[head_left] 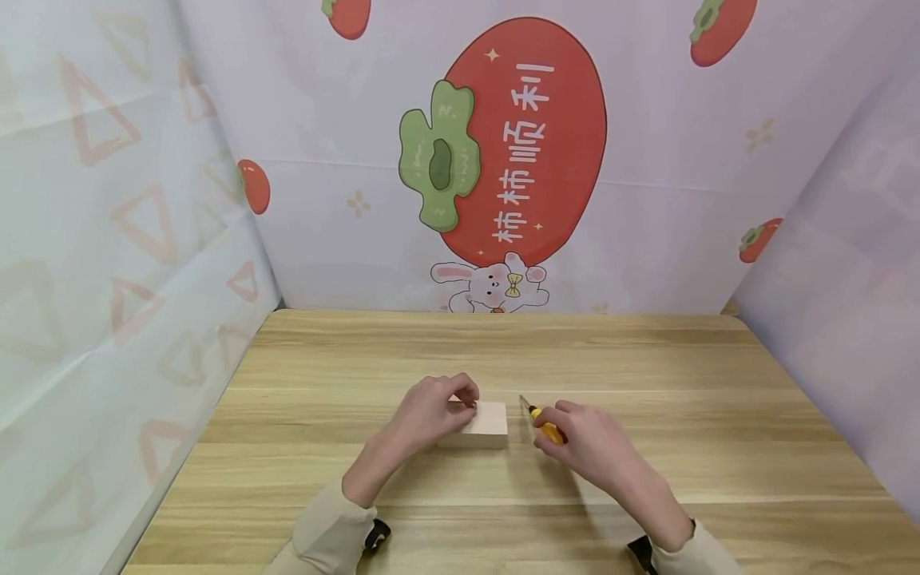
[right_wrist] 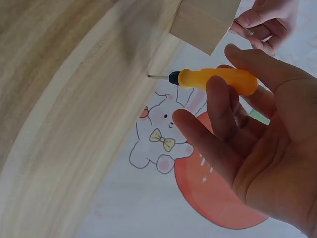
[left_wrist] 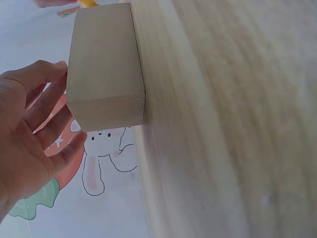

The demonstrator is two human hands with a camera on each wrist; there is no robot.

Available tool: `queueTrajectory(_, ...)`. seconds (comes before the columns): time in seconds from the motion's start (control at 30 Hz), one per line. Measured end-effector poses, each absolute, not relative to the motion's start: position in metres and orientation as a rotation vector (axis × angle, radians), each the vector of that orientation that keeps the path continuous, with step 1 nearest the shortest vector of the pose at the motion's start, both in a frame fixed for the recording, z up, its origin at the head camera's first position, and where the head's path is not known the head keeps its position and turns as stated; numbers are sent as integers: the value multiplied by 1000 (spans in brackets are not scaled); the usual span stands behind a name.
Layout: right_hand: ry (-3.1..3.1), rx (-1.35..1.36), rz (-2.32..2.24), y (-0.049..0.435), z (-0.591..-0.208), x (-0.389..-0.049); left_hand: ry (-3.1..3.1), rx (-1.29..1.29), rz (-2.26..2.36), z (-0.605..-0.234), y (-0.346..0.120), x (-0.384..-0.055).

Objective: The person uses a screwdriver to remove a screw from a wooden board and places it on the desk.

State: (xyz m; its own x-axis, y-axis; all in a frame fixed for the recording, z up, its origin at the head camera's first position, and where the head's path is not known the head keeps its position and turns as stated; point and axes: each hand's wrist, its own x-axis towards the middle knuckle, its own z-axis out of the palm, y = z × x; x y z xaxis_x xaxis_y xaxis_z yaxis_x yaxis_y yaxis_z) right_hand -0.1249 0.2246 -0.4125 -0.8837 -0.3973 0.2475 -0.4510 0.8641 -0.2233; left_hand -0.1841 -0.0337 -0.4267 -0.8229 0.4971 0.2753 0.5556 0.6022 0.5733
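Observation:
A pale wooden block (head_left: 485, 425) lies on the table in front of me, its plain end face toward the camera in the left wrist view. Over its top my left hand (head_left: 433, 409) pinches a small thin metal piece that looks like a screw (right_wrist: 243, 26), mostly hidden by the fingertips. To the right of the block, my right hand (head_left: 585, 441) holds a small screwdriver (right_wrist: 218, 79) by its yellow handle, thumb and fingers around it. Its short metal shaft, behind a black collar, points away from me, toward the far side of the table.
The wood-grain table (head_left: 345, 351) reaches back to a white cloth wall (head_left: 323, 239) printed with a large red persimmon and a rabbit. More cloth hangs along the left and right sides. Beige sleeves and black wrist straps show at both wrists.

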Motion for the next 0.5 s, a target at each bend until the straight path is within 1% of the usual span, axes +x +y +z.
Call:
queueTrajectory(0.3, -3036, 655, 432, 227, -414, -124, -2651, -961, -1017, -427, -34, -184)
queueTrajectory(0.5, -3128, 695, 447, 229, -414, -121, -2679, -895, -1004, -428, -32, -183)
